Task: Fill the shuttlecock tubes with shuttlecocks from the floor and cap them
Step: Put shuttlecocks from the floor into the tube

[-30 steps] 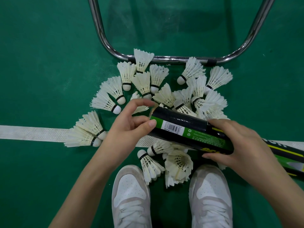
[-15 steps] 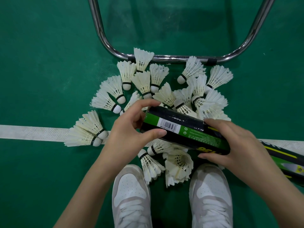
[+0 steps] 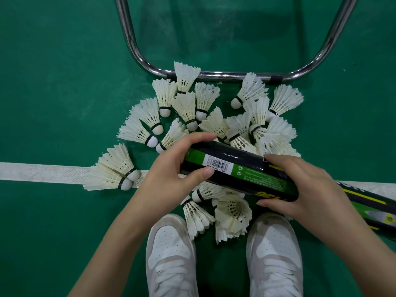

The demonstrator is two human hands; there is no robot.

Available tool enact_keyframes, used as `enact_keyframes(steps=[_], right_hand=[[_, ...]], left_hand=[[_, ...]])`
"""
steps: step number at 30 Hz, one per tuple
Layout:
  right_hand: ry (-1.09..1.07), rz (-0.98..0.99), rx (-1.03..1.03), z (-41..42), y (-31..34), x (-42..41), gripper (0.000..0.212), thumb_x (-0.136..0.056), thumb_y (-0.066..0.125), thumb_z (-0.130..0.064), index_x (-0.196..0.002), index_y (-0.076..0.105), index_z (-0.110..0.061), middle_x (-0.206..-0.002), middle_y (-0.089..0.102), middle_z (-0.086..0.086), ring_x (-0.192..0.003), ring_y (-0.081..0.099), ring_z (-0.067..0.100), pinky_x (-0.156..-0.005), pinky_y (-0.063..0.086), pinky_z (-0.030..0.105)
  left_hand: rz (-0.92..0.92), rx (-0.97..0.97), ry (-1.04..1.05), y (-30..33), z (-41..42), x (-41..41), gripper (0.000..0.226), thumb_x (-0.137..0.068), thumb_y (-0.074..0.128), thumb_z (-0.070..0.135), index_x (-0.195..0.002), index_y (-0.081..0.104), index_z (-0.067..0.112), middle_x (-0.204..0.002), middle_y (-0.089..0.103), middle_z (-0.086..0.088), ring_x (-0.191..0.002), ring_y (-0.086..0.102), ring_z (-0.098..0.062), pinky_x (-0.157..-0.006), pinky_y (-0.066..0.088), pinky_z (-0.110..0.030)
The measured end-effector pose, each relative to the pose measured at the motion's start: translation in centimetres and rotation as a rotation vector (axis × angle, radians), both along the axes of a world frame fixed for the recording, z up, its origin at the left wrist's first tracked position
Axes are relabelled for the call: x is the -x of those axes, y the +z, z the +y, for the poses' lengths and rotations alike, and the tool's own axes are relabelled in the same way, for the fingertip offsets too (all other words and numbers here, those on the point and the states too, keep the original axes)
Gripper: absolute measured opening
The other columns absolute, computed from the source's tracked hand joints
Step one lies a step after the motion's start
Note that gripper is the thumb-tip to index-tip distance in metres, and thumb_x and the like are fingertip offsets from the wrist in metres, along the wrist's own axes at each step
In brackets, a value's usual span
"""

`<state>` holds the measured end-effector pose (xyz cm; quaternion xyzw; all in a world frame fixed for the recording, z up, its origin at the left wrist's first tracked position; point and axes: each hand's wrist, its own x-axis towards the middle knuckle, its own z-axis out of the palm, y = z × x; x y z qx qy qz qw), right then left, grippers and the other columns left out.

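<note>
We see a black and green shuttlecock tube [image 3: 237,170] held nearly level above the floor, its left end a little higher in the view, with a white barcode label on its side. The left hand [image 3: 171,170] closes around the left end of this tube: the fingers curl over the top edge and the thumb presses on the side near the barcode, so the end itself is covered and we cannot tell if a cap is on it. The right hand [image 3: 300,189] grips the tube further to the right, with the fingers wrapped over the top and the thumb under it.

Under and behind the tube lies a pile of white feather shuttlecocks [image 3: 214,116] on the green court floor [image 3: 53,82], most of them on their sides with the cork ends pointing in different directions. Two shuttlecocks [image 3: 113,170] lie together at the left, apart from the pile, with their corks on a white court line [image 3: 42,171]. A few more shuttlecocks [image 3: 214,211] lie just in front of the person's two white sneakers [image 3: 171,254], between the toes.

A second tube [image 3: 375,209], also black and green with yellow stripes, lies on the floor at the right, partly hidden behind the right wrist. Beyond the pile a bent chrome metal frame [image 3: 225,74] rests on the floor, and one shuttlecock lies across its bar.
</note>
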<state>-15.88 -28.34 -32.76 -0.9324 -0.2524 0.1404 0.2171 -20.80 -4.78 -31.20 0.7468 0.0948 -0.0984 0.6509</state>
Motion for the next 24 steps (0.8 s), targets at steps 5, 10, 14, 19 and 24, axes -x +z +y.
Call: enact_keyframes(steps=[5,10,14,19,24], right_hand=[[0.007,-0.005,0.014,0.05,-0.12,-0.05,0.073,-0.061,0.053,-0.062,-0.125,0.042,-0.030,-0.114,0.059,-0.005,-0.100,0.058,0.024,-0.085,0.045,0.041],[0.005,0.016,0.002,0.04,-0.18,-0.08,0.072,-0.061,0.053,-0.062,-0.125,0.042,-0.031,-0.115,0.059,-0.005,-0.102,0.058,0.024,-0.087,0.046,0.044],[0.003,0.018,0.003,0.08,-0.12,0.08,0.072,-0.061,0.052,-0.063,-0.125,0.043,-0.031,-0.115,0.059,-0.006,-0.102,0.057,0.023,-0.087,0.045,0.042],[0.016,0.023,0.008,0.15,-0.11,0.06,0.072,-0.061,0.050,-0.065,-0.125,0.040,-0.033,-0.115,0.058,-0.007,-0.102,0.057,0.022,-0.087,0.044,0.041],[0.010,0.010,0.016,0.09,-0.13,-0.10,0.072,-0.062,0.050,-0.064,-0.125,0.042,-0.031,-0.114,0.059,-0.006,-0.100,0.058,0.023,-0.085,0.043,0.040]], left_hand=[[0.027,-0.116,-0.026,0.03,-0.34,-0.05,0.060,-0.069,0.079,0.021,-0.118,0.054,0.045,-0.113,0.060,0.026,-0.106,0.059,-0.001,-0.095,0.048,-0.023],[0.008,-0.164,0.021,-0.06,-0.67,0.05,0.059,-0.071,0.080,0.012,-0.114,0.056,0.045,-0.110,0.059,0.029,-0.102,0.060,0.002,-0.091,0.047,-0.015],[0.002,-0.132,0.024,0.07,-0.47,0.02,0.057,-0.071,0.078,0.007,-0.110,0.058,0.044,-0.109,0.061,0.028,-0.102,0.060,0.002,-0.088,0.047,-0.013],[0.027,-0.044,-0.041,0.07,-0.18,-0.14,0.063,-0.075,0.073,0.001,-0.121,0.055,0.041,-0.115,0.059,0.029,-0.105,0.060,0.003,-0.085,0.047,-0.011],[-0.008,-0.064,0.023,-0.25,-0.20,-0.02,0.069,-0.073,0.076,0.007,-0.123,0.049,0.046,-0.125,0.055,0.027,-0.115,0.052,0.009,-0.090,0.042,-0.008]])
